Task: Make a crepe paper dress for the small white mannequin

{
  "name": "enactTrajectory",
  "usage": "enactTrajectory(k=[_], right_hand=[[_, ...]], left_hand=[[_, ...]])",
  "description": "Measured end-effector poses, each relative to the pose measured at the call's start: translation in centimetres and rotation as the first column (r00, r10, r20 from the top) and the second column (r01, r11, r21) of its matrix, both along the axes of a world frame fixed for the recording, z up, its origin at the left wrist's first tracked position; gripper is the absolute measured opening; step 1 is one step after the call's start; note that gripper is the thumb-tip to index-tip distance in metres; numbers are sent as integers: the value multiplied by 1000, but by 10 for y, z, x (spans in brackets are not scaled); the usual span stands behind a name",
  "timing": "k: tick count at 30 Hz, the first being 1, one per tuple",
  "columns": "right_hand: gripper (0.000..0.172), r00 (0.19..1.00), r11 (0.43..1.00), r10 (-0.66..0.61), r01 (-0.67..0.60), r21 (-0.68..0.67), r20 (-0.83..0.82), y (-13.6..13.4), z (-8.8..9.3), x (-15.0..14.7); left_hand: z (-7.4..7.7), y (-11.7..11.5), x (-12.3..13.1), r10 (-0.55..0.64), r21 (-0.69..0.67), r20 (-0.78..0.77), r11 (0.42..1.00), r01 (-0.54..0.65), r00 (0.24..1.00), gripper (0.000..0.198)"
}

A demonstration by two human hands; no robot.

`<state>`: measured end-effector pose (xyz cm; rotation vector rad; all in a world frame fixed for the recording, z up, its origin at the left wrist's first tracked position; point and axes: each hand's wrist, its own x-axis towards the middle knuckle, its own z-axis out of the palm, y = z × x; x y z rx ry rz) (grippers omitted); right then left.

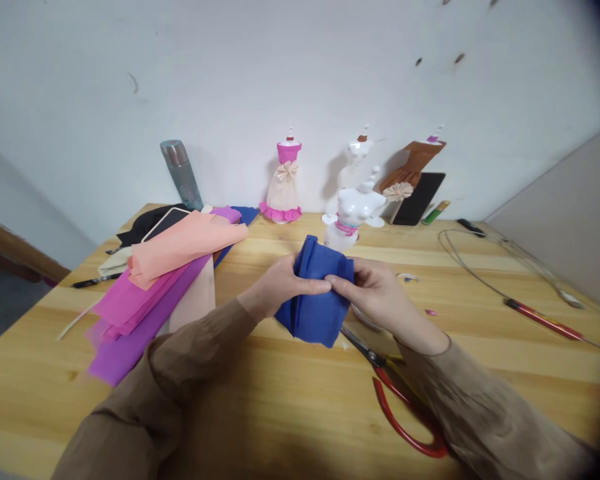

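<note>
A folded piece of blue fabric (321,313) is held up over the middle of the table, between both hands. My left hand (285,283) grips its left side, thumb lying across the front. From the right, my right hand (377,290) pinches it, and the two thumb tips nearly meet on the cloth. The fingers behind the fabric are hidden. Below my right hand lie red-handled scissors (400,393), partly covered by the right forearm. Just beyond the fabric stands a small white mannequin (359,207) with a pink band at its waist.
Layered pink, purple and peach cloth (180,253) covers the left side. At the back stand a metal flask (181,173), a mannequin in a pink dress (283,180), another white mannequin (357,155) and one in brown (415,163). A red-handled corded tool (545,320) lies right.
</note>
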<state>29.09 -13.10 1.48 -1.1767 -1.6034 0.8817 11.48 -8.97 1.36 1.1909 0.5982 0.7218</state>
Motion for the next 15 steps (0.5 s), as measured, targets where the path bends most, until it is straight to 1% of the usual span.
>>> enactTrajectory(k=[3,6,8,11,15], right_hand=[[23,997,1000,-8,7,-17,-74,0,2,1],[26,993,998,35,-41,-57,-116,1,3,1],[28,993,996,58,-65,-63,-107,1,3,0],[29,994,997,61,-64,-38,-88,2,-1,-1],[28,997,999,11,-15,-52,-75,3,-3,0]], left_hand=[[-3,3,-1,18,-62,34,998,-16,999,53],[-6,5,-2,50,-87,69,995,-44,996,51],[-6,5,-1,76,-103,83,992,-67,994,48],[-5,4,0,89,-114,87,990,-79,992,46],[-2,6,2,48,-165,125,986,-27,991,34]])
